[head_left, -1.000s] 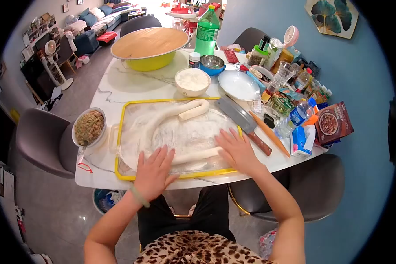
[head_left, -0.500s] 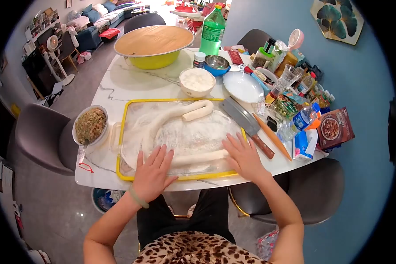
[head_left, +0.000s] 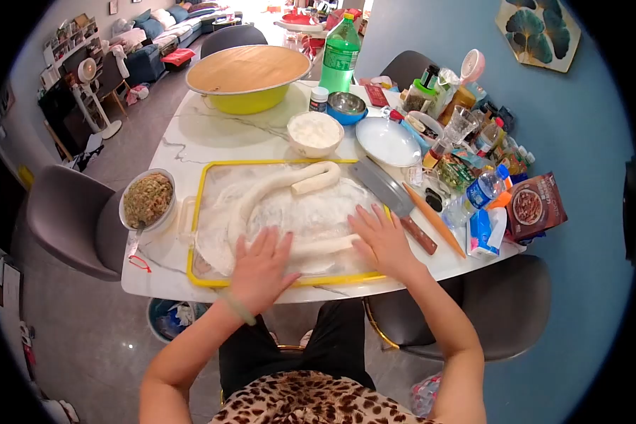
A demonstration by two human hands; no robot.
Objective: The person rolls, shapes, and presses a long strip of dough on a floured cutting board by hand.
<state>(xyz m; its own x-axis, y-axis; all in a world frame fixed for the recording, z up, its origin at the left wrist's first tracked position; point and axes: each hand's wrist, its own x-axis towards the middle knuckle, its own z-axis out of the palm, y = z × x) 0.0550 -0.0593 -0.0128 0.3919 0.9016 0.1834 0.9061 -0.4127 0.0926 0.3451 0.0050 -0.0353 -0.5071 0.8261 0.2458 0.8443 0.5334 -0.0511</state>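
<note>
A long rope of pale dough (head_left: pixel 258 194) lies on a flour-dusted mat with a yellow rim (head_left: pixel 261 162), at the near side of the marbled counter (head_left: pixel 191 145). The rope folds back on itself at the far right, curves down the left side and runs along the near edge toward the right. Both hands are palm down with the fingers spread, pinching nothing: the left hand (head_left: pixel 263 267) lies over the near left bend of the dough, and the right hand (head_left: pixel 383 244) covers the stretch at the near right; how firmly they press cannot be told. A pale bangle (head_left: pixel 239 307) circles the left wrist. Just right of the mat, a cleaver (head_left: pixel 381 187) lies slantwise, its blade overlapping the far right corner, its wooden handle (head_left: pixel 418 235) pointing near and right, close to the right hand. A tapered rolling pin (head_left: pixel 434 220) lies beside it, farther right. Beyond the mat stands a bowl of flour (head_left: pixel 315 150), with a shallow white dish (head_left: pixel 389 141) to its right and a yellow-green basin (head_left: pixel 251 100) at the far left. Left of the mat sits a bowl of chopped filling (head_left: pixel 167 218).
</note>
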